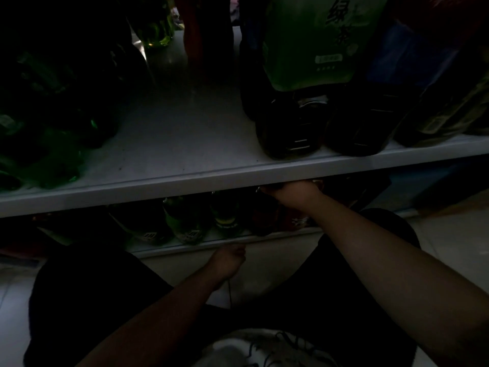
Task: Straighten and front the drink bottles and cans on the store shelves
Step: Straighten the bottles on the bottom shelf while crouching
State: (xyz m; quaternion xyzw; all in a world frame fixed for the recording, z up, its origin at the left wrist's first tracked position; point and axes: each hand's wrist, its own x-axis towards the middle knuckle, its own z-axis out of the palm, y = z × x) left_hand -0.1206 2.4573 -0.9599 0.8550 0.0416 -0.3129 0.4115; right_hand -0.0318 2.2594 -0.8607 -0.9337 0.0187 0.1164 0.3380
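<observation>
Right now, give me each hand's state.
Left hand: fingers curled at the lower shelf edge; grip cannot be told.
Right hand: gripping the top of a dark bottle.

matt painted shelf [185, 178], glossy plastic bottles [288, 128]

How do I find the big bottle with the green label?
Look at the upper white shelf board. Right of its bare middle, at the front edge, stands a tall dark bottle. Only it has a pale green label with large characters.
</observation>
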